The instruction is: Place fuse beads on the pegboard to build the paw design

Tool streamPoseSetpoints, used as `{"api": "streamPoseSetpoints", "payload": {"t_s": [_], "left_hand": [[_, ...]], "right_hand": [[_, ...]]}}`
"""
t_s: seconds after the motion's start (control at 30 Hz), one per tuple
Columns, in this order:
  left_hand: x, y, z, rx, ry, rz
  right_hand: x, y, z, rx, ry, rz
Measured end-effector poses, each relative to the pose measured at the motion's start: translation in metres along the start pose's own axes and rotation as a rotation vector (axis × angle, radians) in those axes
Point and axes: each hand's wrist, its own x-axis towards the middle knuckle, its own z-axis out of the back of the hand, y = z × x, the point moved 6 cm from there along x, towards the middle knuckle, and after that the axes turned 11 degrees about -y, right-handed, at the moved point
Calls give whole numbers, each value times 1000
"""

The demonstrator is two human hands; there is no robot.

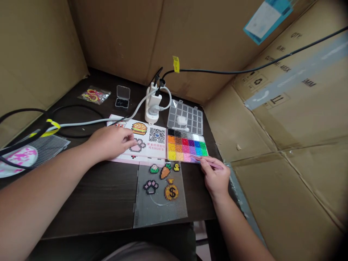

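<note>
Five finished bead figures, a paw [151,186], a carrot [165,171], a duck [176,167], a money bag [171,191] and a small green-and-white shape [154,168], sit on the clear pegboard [160,215] at lower center, with the burger printed on the pattern card [148,139] not among them. The right hand [216,175] pinches pink tweezers [210,162] against the full bead box [187,145] at center, while the left hand [110,143] lies relaxed on the card.
</note>
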Motion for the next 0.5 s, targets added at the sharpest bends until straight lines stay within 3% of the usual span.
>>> {"api": "streamPoseSetpoints", "payload": {"t_s": [0.5], "left_hand": [[2, 2, -4, 18, 20, -19]], "right_hand": [[0, -4, -2, -16, 2, -56]]}}
